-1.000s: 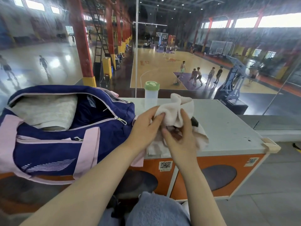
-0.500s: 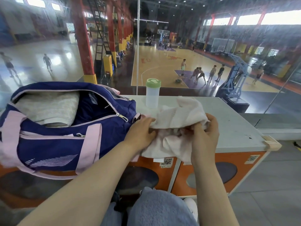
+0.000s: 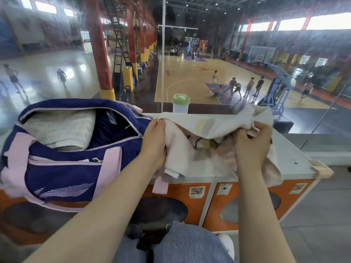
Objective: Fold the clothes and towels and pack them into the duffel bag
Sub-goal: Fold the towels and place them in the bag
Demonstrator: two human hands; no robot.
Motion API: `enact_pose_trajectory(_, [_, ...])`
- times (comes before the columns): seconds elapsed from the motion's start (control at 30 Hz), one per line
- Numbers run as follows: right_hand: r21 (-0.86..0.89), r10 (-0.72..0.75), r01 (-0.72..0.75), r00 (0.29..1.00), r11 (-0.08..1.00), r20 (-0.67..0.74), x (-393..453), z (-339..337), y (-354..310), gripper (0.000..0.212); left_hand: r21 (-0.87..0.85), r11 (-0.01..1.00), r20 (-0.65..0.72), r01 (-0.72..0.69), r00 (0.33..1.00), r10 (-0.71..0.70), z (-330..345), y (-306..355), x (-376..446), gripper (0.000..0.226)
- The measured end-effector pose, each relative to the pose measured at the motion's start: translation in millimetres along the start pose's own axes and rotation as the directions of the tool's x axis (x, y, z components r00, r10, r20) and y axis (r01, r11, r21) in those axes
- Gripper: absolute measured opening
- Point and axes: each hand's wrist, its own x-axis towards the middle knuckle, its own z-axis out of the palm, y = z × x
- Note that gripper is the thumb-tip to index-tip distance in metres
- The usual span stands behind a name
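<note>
The towel (image 3: 218, 130) hides my right hand's (image 3: 252, 147) fingertips and the bottle's (image 3: 180, 105) lower body; its far corner blurs.

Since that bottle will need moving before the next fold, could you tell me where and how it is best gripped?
Grip the bottle's clear body just under the green lid, coming from above and the near side. It stands upright at the far edge of the table, behind the stretched towel, so only its top shows. Both hands are now full.
</note>
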Motion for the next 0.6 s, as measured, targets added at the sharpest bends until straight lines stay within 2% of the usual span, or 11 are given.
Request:
enact_pose_trajectory(0.03, [-0.046, -0.012, 0.016, 0.997, 0.999, 0.079, -2.7, 3.5, 0.0, 0.026, -0.134, 0.989, 0.018, 0.061, 0.998, -0.059, 0.2, 1.6, 0.5, 0.018])
enact_pose_trajectory(0.1, [-0.099, -0.08, 0.103, 0.975, 0.99, 0.208, -14.2, 9.1, 0.9, 0.022, -0.228, 0.962, 0.047, 0.152, 0.988, -0.145, 0.1, 2.5, 1.1, 0.016])
enact_pose_trajectory(0.23, [-0.043, -0.218, 0.239, 0.934, 0.97, 0.283, -37.6, 16.6, 0.9, 0.006, -0.256, 0.928, 0.185, 0.272, 0.956, -0.229, 1.4, 0.2, 0.8, 0.014])
enact_pose_trajectory(0.37, [0.0, -0.235, 0.264, 0.859, 0.965, 0.454, -49.8, 27.3, 2.8, 0.011, -0.257, 0.895, 0.384, 0.365, 0.888, -0.252, 5.4, 2.4, -8.7, 0.035])
enact_pose_trajectory(0.43, [0.006, -0.196, 0.215, 0.879, 0.977, 0.435, -53.9, 30.7, 6.0, 0.021, -0.254, 0.897, 0.469, 0.362, 0.857, -0.214, 6.4, 1.1, -12.6, 0.042])
enact_pose_trajectory(0.5, [0.01, -0.13, 0.137, 0.913, 0.991, 0.386, -56.6, 32.5, 8.6, 0.026, -0.266, 0.914, 0.445, 0.307, 0.88, -0.166, 7.1, -0.3, -14.7, 0.057])
enact_pose_trajectory(0.57, [0.036, -0.064, 0.055, 0.937, 0.998, 0.342, -58.4, 33.6, 9.8, 0.024, -0.145, 0.968, 0.386, 0.204, 0.913, -0.134, 10.2, -3.4, -15.8, 0.071])
enact_pose_trajectory(0.6, [0.045, -0.038, 0.025, 0.946, 0.999, 0.322, -59.1, 34.2, 9.9, 0.022, -0.026, 0.99, 0.365, 0.142, 0.923, -0.123, 11.3, -5.6, -16.4, 0.074])
